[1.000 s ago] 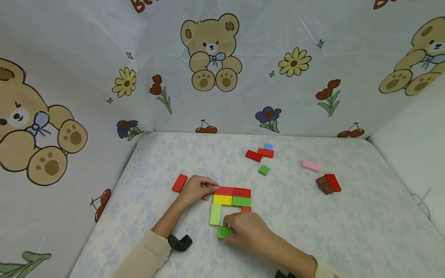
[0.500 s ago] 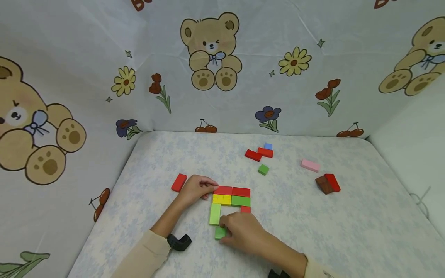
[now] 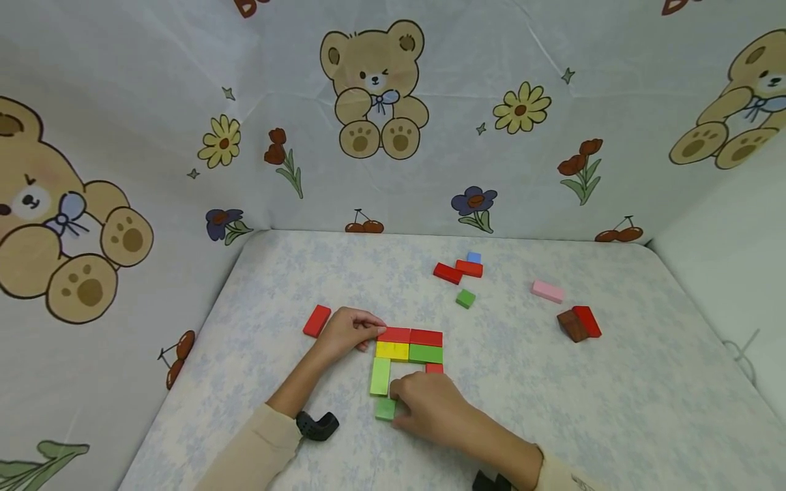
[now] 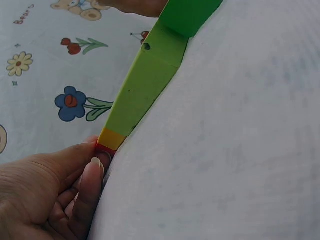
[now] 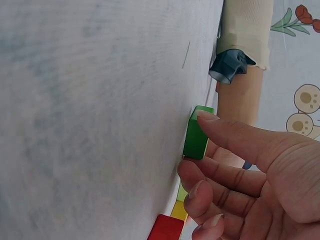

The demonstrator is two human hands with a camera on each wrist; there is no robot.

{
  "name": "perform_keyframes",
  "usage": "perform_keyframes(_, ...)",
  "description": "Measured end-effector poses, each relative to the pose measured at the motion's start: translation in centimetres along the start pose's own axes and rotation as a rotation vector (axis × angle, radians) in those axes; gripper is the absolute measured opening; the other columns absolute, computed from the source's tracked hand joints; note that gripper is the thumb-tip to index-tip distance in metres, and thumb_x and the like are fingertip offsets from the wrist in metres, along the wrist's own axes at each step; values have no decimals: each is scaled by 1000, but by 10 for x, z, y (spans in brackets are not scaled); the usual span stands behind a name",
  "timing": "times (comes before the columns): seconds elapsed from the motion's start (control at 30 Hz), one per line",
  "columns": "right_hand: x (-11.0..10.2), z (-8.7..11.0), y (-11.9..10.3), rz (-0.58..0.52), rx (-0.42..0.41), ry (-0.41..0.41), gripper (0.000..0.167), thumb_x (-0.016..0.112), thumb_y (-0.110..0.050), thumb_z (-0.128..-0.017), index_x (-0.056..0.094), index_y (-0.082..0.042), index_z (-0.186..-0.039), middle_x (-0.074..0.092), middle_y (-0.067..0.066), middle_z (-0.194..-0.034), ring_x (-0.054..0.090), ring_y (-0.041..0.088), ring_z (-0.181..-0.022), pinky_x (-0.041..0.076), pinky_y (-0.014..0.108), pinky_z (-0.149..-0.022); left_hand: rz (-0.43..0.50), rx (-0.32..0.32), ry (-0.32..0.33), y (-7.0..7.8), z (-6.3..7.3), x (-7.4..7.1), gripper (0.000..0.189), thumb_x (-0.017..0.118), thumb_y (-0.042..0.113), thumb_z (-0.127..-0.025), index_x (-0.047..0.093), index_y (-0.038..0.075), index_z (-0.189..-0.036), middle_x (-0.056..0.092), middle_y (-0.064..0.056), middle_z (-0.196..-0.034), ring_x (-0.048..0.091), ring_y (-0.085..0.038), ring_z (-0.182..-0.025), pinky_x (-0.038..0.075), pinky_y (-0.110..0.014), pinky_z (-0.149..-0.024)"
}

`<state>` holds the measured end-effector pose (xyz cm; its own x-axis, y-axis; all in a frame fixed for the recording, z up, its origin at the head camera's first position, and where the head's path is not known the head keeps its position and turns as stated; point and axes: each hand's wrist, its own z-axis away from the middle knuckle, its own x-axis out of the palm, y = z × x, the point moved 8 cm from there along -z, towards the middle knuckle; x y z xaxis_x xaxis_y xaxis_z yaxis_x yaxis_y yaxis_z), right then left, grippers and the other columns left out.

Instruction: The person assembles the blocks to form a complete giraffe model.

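Brownish-red lettering that begins "Bear" stands on the white printed cloth, its end unclear.

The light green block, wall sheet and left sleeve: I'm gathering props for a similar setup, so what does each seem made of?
Light green block: probably painted wood, smooth, with small dark marks; plastic possible. Wall sheet: thin fabric or plastic, slightly shiny, with creases. Left sleeve: likely matte knit, with fine ribbing.

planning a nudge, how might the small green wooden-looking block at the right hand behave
Probably stiff, as the small green wooden-looking block has straight edges. It likely slides rather than rolls, given its flat faces.
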<state>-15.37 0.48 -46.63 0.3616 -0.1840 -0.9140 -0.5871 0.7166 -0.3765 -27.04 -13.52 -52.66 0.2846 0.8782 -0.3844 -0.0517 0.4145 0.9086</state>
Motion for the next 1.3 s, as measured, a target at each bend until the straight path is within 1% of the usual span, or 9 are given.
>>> perform_keyframes(0.13,1,-3,0,-6,15,3,29,91,-33,-76,76,-16,-94,65,-13,-76,46,1,-60,40,21,-54,0,5,-7,1,0,1,18,80,29,-89,81,15,-100,73,0,-80,60,-15,-56,57,-28,-57)
perform_keyframes(0.3,1,-3,2,-10,37,15,29,92,-35,-74,74,-15,-87,59,-14,-69,45,2,-58,39,21,-52,6,8,-2,1,-1,1,17,79,28,-90,81,14,-100,73,0,-81,60,-15,-56,57,-28,-58)
perform_keyframes(0.4,1,-4,1,-7,32,30,29,93,-34,-74,73,-15,-84,55,-14,-66,44,3,-57,38,21,-51,9,6,3,0,-1,0,17,79,27,-90,81,14,-100,73,0,-81,60,-14,-55,57,-28,-57)
perform_keyframes(0.6,2,-7,-1,5,26,39,30,92,-36,-74,74,-15,-85,57,-14,-67,44,2,-57,38,20,-52,20,-3,5,0,0,0,17,80,26,-89,81,13,-100,73,-1,-80,60,-15,-55,57,-28,-57)
perform_keyframes(0.83,3,-6,0,25,48,43,32,92,-38,-74,67,-18,-73,48,-15,-58,42,3,-53,36,21,-49,15,5,7,1,0,0,16,80,27,-89,81,14,-99,73,-1,-80,59,-14,-54,56,-29,-57)
perform_keyframes(1.0,2,-6,-1,20,49,44,29,91,-37,-76,68,-19,-72,50,-15,-59,43,3,-54,37,22,-50,21,2,7,1,-1,1,15,80,26,-89,81,13,-98,73,-1,-80,59,-15,-54,57,-29,-57)
perform_keyframes(1.3,3,-7,-2,9,49,45,30,90,-36,-77,65,-20,-71,47,-15,-58,42,4,-53,36,22,-49,23,7,7,1,-1,1,16,80,26,-89,81,13,-98,73,-1,-80,59,-15,-54,57,-29,-57)
